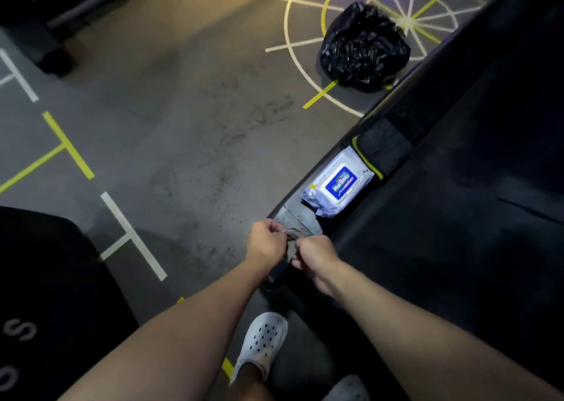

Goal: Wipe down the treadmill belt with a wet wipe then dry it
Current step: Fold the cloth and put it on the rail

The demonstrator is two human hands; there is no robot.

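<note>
The dark treadmill belt (442,233) fills the right side, with its side rail (393,120) running diagonally. A white wet wipe pack (337,184) with a blue label lies on the rail. Just below the pack, my left hand (265,242) and my right hand (316,254) both pinch a greyish wipe (291,238) stretched between them, over the rear end of the rail. Most of the wipe is hidden by my fingers.
A black bin bag (364,46) sits on the floor beyond the rail. The grey gym floor (183,156) carries white and yellow marking lines. Dark equipment (45,278) stands at the lower left. My white clog (262,342) is below my hands.
</note>
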